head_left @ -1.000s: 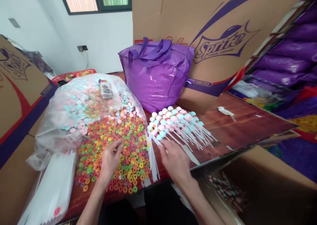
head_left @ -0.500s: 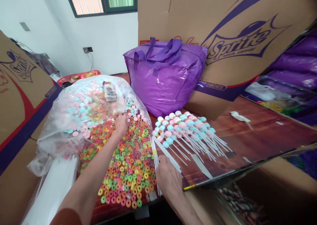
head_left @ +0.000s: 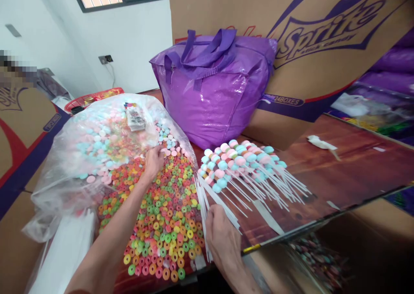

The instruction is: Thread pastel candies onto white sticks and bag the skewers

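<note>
At the far side of a spread of colourful ring-shaped gummies [head_left: 168, 225], my left hand [head_left: 154, 161] has its fingers bent together by some pink and blue round candies [head_left: 166, 132]. What is between its fingertips is hidden. My right hand [head_left: 223, 235] is closed at the table's front edge, its curled fingers against a loose bundle of white sticks [head_left: 201, 199]. Whether it pinches one stick or several I cannot tell. Beyond it lies a pile of candy skewers [head_left: 239, 161], pink, blue and white pieces threaded on white sticks.
A clear plastic bag [head_left: 64, 156] of candies covers the back left, with a small stack of printed cards [head_left: 135, 118] on it. More white sticks [head_left: 64, 251] lie front left. A purple bag [head_left: 213, 95] and a large cardboard box [head_left: 291, 78] stand behind the skewers.
The view has shifted slightly closer. My left hand stays near the pink candies with its fingers more bent. My right hand remains by the white sticks.
</note>
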The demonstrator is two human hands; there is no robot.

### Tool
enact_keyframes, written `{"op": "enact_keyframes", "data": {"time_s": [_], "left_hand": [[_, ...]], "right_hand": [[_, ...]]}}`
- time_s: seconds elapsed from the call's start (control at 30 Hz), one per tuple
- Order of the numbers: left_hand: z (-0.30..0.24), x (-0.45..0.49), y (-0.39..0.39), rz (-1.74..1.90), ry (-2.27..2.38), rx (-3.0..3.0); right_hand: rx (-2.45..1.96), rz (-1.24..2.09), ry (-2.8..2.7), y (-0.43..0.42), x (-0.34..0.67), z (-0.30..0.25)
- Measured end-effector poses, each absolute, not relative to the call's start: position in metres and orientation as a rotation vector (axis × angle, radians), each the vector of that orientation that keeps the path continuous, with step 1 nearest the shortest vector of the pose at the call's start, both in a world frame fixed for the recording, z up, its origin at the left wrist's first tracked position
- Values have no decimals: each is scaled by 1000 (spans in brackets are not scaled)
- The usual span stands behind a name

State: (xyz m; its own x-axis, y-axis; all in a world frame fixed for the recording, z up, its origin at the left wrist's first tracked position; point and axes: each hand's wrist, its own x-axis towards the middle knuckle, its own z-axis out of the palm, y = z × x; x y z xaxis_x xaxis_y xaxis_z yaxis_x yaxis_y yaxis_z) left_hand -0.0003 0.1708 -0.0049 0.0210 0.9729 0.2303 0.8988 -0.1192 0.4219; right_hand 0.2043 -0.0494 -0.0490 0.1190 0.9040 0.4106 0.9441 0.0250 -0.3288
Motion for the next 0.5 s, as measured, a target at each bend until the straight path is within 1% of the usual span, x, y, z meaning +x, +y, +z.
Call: {"op": "enact_keyframes", "data": {"time_s": [0.23,0.4,0.5], "left_hand": [[-12,6,187,577,1824,2224],[-13,8,182,546,1741,2268],[-8,11,178,587,1763,2245]], "right_hand": [[-1812,71,-1732,-50,208,-43],[-1785,297,-1637,-52,212,-40],[-1723,471,-1561,-52,214,-36]]}}
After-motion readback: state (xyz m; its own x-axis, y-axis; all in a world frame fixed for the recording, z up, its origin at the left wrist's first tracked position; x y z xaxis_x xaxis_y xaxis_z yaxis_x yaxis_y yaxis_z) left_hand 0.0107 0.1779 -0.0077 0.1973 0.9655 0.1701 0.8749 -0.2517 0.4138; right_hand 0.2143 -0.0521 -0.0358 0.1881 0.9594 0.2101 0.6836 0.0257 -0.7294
